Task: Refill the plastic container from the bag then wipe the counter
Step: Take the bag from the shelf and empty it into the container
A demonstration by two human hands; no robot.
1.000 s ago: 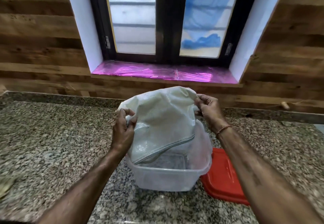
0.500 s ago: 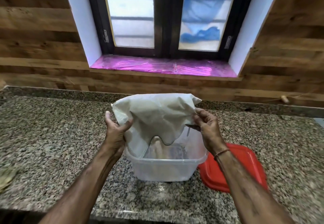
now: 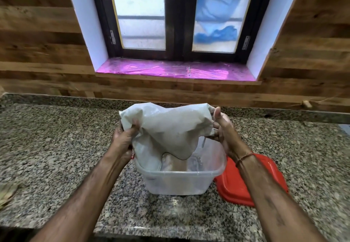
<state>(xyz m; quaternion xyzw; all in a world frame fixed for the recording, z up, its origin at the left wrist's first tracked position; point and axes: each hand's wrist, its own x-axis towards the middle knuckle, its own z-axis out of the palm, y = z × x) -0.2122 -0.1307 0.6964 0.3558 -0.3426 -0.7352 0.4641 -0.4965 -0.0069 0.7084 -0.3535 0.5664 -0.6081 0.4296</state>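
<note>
Person is tipping a white bag (image 3: 166, 128) upside down over a clear plastic container (image 3: 180, 177), mouth hanging down inside the rim so whatever is pouring lands in the tub and not on the counter (image 3: 56, 147). Something pale is piling up in the bottom of the container (can't tell what it is, looks like grain or flour). Container is sitting near the front edge of the counter, directly below the bag. Red lid (image 3: 251, 181) is lying flat just beside the container on its right, touching or nearly so, kept off so the opening is free.

Left hand (image 3: 123, 139) is pinching the bag's left upper corner, fingers closed tight on bunched plastic. Right hand (image 3: 223, 128) is gripping the right upper corner, thumb sticking up, other fingers curled under the fold. Both are holding the closed end high, probably to let the contents slide out.

Judging by this, the refill step is under way; wiping is not yet started. No cloth clearly in view (something brownish at the far left edge (image 3: 7, 192), too blurred to say).
</note>
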